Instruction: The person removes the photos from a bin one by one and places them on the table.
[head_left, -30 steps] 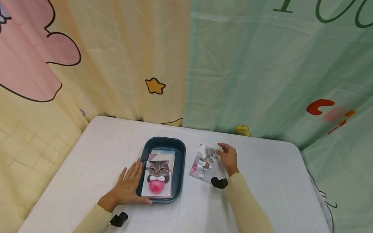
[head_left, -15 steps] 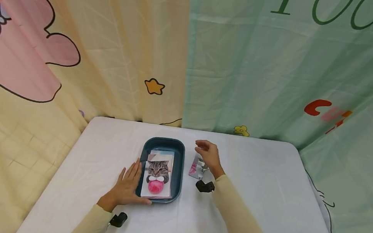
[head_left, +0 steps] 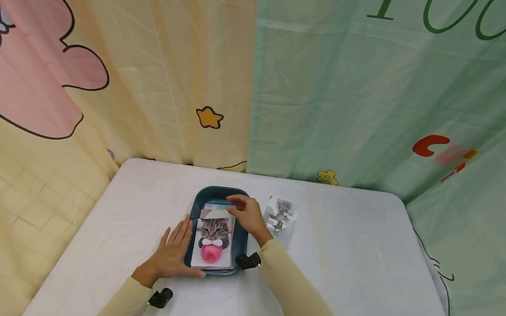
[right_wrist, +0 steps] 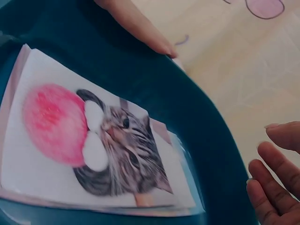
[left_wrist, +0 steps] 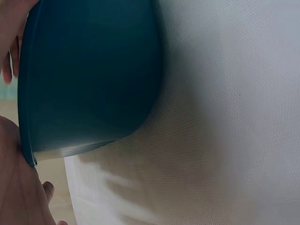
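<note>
A dark teal tray [head_left: 211, 191] stands upright on the table and holds a small stack of picture cards. The top cat card [head_left: 213, 240] shows a tabby cat above a pink ball, and the same card [right_wrist: 112, 140] fills much of the right wrist view. My left hand [head_left: 169, 259] rests along the tray's left rim with straight fingers. Over the tray's far right part hovers my right hand [head_left: 248, 215], fingers loosely bent with nothing between them. In the left wrist view, the tray's outer wall [left_wrist: 93, 75] shows close up.
To the right of the tray lies a grey picture sheet [head_left: 281, 217], partly behind my right hand and glossy. White cloth covers the table [head_left: 338, 274]. Printed curtains [head_left: 338, 84] hang along its far edge and sides.
My right hand has moved left, from over the grey picture sheet to above the tray. The sheet stays on the table, and my left hand keeps its place on the rim.
</note>
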`<state>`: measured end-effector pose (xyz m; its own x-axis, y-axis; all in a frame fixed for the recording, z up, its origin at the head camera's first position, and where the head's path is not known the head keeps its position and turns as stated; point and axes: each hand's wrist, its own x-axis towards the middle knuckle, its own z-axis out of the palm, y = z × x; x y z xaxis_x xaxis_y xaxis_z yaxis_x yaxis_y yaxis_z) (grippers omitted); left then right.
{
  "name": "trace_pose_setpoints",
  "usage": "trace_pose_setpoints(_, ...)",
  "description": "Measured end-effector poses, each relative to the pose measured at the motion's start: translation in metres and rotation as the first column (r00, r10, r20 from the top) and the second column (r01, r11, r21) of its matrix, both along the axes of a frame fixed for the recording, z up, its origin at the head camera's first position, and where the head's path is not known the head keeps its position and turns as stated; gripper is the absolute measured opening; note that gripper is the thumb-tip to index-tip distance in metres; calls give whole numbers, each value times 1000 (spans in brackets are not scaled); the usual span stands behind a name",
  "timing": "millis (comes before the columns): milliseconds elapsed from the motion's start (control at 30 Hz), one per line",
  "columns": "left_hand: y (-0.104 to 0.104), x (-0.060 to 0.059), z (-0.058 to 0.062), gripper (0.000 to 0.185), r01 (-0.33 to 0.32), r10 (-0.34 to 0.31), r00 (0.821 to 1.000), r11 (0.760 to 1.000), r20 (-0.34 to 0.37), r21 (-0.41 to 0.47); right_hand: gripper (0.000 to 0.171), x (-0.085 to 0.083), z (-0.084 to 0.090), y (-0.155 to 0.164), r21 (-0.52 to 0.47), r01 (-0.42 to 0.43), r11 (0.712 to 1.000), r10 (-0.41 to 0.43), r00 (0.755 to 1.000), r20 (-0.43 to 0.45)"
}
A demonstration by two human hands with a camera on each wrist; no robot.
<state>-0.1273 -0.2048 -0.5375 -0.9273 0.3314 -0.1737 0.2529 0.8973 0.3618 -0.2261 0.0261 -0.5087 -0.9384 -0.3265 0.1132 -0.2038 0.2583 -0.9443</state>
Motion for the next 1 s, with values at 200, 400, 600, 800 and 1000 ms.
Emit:
trace_pose_setpoints(200, 0, 0, 0, 139, 1, -1, 1000, 1000, 5, 7, 28, 3, -8, -22, 12, -19, 1000, 18, 999, 45)
trace_pose_setpoints(400, -1, 0, -1, 138, 8, -8, 1000, 1000, -6, -7, 28, 5, -20, -37, 97, 56, 994, -63, 995, 74)
trace_pose_setpoints(600, 0, 1, 0, 138, 5, -5, 1000, 1000, -2, 7, 28, 7, -30, -44, 184, 122, 975, -136, 988, 69)
trace_pose_setpoints(800, -1, 2, 0, 138, 7, -6, 999, 1000, -39, 11, 27, 8, -37, -47, 244, 144, 959, -155, 988, 28)
trace_pose_setpoints(1000, 0, 1, 1, 137, 14, -14, 999, 1000, -32, 15, 30, 8, -39, -49, 354, 158, 922, -177, 984, 22)
